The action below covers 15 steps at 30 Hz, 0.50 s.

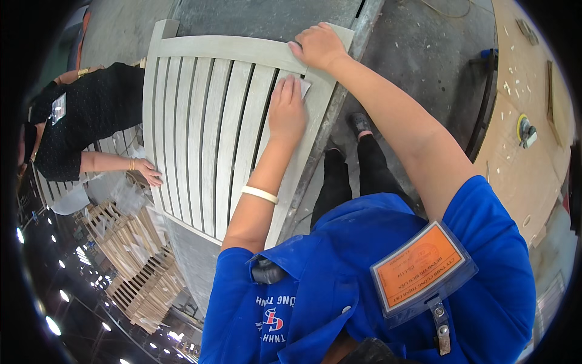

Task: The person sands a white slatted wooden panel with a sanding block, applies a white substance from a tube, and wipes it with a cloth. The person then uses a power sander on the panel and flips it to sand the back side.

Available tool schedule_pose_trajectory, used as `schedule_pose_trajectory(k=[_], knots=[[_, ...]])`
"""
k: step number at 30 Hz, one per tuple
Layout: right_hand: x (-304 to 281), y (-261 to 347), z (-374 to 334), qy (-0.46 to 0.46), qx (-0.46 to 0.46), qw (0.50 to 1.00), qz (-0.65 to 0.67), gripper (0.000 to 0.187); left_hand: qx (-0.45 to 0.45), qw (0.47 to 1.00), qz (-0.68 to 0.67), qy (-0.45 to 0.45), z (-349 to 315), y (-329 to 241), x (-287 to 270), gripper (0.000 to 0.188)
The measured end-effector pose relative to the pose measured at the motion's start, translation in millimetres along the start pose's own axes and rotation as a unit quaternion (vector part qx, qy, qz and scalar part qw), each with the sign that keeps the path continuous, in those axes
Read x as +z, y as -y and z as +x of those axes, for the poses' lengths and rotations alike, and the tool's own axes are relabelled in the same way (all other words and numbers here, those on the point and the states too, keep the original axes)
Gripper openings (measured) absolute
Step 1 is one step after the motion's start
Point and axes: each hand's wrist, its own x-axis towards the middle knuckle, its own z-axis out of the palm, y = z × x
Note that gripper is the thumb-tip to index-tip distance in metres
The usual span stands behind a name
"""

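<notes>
Left hand presses flat, fingers together, on sandpaper near the slatted grey panel's top corner; right hand curls over its top rail.

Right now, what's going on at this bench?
A person in a blue shirt is working on a grey slatted wooden panel lying on the bench. The left hand lies flat on the slats, pressing what looks like a small sheet of abrasive paper near the panel's top corner. The right hand grips the top rail at that corner. Across the bench, a co-worker in black rests a hand on the panel's far edge. Similar slatted pieces are stacked beyond.
</notes>
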Motion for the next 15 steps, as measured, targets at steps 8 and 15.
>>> schedule_pose_trajectory(k=[8, 15], knots=[[2, 3, -9, -0.003, -0.002, 1.0, 0.007, 0.042, -0.008, 0.999, 0.039, 0.026, -98, 8, -34, 0.048], [4, 3, -7, -0.003, -0.006, 1.0, 0.004, 0.041, -0.017, 0.999, 0.04, -0.011, -17, 6, -7, 0.044]])
